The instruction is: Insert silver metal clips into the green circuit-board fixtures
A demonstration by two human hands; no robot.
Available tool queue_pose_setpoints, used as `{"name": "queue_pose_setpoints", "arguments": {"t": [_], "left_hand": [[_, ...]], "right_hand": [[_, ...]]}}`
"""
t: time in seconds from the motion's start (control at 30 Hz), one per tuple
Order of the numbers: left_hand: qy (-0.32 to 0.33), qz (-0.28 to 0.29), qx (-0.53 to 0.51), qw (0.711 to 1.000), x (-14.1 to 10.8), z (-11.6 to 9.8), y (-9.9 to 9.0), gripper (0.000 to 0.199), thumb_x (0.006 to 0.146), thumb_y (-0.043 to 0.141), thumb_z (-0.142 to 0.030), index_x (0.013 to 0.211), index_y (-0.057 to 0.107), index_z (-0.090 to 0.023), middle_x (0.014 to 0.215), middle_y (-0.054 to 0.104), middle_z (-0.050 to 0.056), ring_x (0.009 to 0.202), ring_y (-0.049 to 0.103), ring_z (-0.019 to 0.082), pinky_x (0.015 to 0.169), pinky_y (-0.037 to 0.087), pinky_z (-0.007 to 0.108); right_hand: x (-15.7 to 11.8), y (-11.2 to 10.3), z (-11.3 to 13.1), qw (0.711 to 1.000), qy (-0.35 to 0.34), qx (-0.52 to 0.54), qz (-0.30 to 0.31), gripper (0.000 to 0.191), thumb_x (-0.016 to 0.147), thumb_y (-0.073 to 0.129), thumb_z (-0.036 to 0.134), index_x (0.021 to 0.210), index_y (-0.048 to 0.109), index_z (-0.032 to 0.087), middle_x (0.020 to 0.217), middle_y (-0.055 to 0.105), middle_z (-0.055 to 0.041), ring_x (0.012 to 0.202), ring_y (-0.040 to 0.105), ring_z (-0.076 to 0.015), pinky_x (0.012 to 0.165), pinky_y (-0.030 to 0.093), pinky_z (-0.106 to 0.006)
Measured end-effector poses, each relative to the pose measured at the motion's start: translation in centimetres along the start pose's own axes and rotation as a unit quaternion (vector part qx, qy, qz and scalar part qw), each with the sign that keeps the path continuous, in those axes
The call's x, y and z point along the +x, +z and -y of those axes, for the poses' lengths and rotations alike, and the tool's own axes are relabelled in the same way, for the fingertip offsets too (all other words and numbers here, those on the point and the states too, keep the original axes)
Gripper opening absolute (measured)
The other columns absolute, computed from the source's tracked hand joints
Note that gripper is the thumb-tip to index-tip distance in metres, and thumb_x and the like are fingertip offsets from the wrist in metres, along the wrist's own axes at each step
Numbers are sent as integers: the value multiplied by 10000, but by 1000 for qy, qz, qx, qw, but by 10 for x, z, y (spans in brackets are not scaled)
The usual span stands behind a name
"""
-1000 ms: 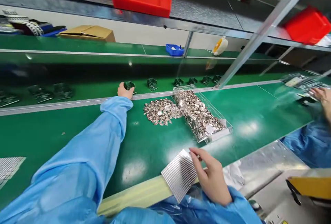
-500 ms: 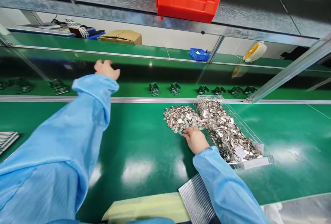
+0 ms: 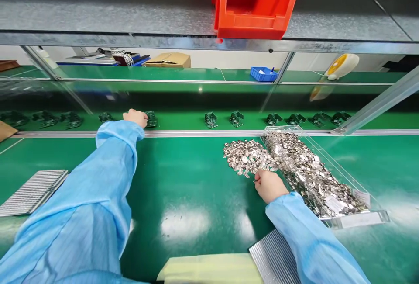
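My left hand reaches to the back strip and is closed around the left edge of a dark green circuit board piece. My right hand is pinched at the near edge of a loose pile of small silvery metal parts; a tiny piece seems to show at its fingertips, too small to make out. Just right of the pile, a clear plastic tray lies slanted, filled with the same metal parts. More board pieces stand in a row along the back strip.
A metal rail crosses behind the work surface. Ribbed grey strips lie at the left and near front, beside yellow sheeting. A red bin sits on the shelf overhead. A slanted metal post stands right.
My left hand has come down from above the back strip and closed on a board piece. My right hand stays pinched by the pile. The whole view has shifted.
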State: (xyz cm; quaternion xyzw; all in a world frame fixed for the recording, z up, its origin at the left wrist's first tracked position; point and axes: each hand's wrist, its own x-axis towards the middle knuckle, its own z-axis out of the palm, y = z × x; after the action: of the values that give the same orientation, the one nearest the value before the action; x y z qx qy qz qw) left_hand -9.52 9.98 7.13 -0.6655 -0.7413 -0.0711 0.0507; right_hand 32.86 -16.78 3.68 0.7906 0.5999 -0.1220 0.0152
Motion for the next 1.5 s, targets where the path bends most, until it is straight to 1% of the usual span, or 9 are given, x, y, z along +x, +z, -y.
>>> {"name": "queue_pose_setpoints", "arguments": {"t": [0.2,0.53,0.67,0.83,1.0,1.13,1.2,1.37,1.5], "left_hand": [[143,-68,-37,987,-48,-36,-33,217,843,553,-221,928,736,-141,1041,709,171,1122,547,364,919,416,472],[459,-122,-129,871,-279,-93,-1,179,940,500,-232,907,666,-172,760,658,54,816,588,215,769,395,380],[378,-105,-233,890,-287,-78,20,516,825,679,-442,1227,524,-158,1058,650,123,1002,603,277,842,458,411],[344,34,-315,884,-264,-76,36,1170,643,807,-523,1513,100,-188,1536,275,238,1422,290,398,1101,329,565],[429,153,-360,814,-251,-95,35,922,674,816,-389,1433,321,-218,1313,546,159,1246,514,334,1058,400,529],[352,164,-471,792,-269,-115,29,632,666,811,-314,1221,528,-203,1230,506,133,1083,581,277,885,538,423],[280,233,-566,740,-287,-129,27,590,660,816,-306,1167,531,-206,1213,497,111,978,624,228,794,573,367],[83,446,-729,513,-328,-162,13,597,658,842,-282,1096,442,-216,981,638,17,731,679,124,691,573,255],[12,524,-739,423,-340,-174,-4,629,678,844,-267,1141,421,-222,861,676,-10,676,657,86,585,510,151]], "right_hand": [[-5,0,3,1000,12,-23,13,195,730,619,44,894,671,133,855,718,-126,852,686,-257,640,421,-284],[-7,4,-7,1000,-12,-15,18,85,668,634,91,687,622,173,703,660,-80,708,644,-230,568,378,-274],[-11,9,-12,999,-31,23,-1,121,645,626,74,663,588,188,729,647,-59,709,618,-204,610,385,-270],[-14,16,-21,993,-46,105,-31,173,612,609,45,631,543,204,611,605,3,599,571,-156,593,399,-248],[-25,18,-25,975,-78,201,-56,174,664,595,45,741,602,201,593,610,28,544,591,-139,549,461,-234],[-65,12,-21,948,-123,282,-85,65,815,603,170,847,655,193,727,687,-16,660,667,-153,621,549,-252],[-95,10,-14,915,-190,325,-144,57,852,622,215,850,678,205,788,707,-28,721,680,-161,649,562,-263],[-156,17,12,848,-282,334,-298,233,888,532,43,950,689,204,855,714,-54,797,687,-158,697,571,-257],[-167,33,26,831,-298,300,-361,260,876,536,10,1007,684,178,875,705,-88,814,675,-184,682,586,-285]]}}
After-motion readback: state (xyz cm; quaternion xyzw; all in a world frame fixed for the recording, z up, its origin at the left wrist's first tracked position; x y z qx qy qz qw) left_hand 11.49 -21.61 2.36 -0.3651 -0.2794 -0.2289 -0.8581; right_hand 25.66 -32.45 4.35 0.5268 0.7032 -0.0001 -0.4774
